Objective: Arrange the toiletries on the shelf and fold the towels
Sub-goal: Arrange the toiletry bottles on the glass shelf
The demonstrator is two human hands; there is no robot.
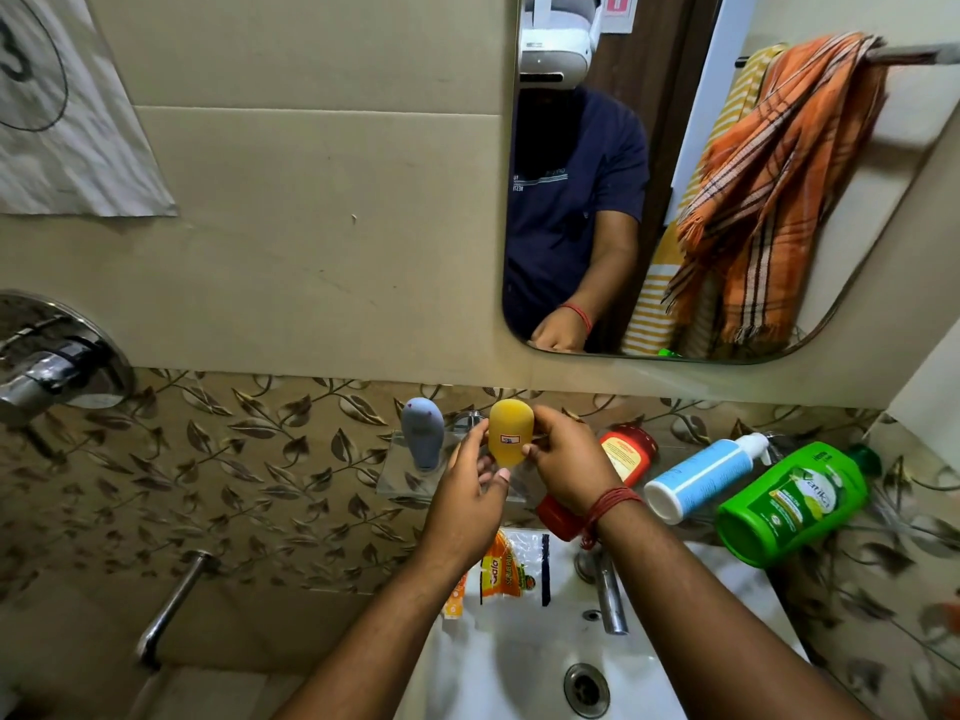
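both hands, left hand (470,485) and right hand (563,459), pinch the rounded yellow bottle (510,431) above the clear glass shelf (395,480); set it upright beside the rounded grey bottle (423,432), then release.

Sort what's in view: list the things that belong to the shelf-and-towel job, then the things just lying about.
Job: yellow bottle held in both hands, grey bottle, red bottle, white-blue bottle, green bottle, orange towel.
Lying about: scrub pad packet, tap.
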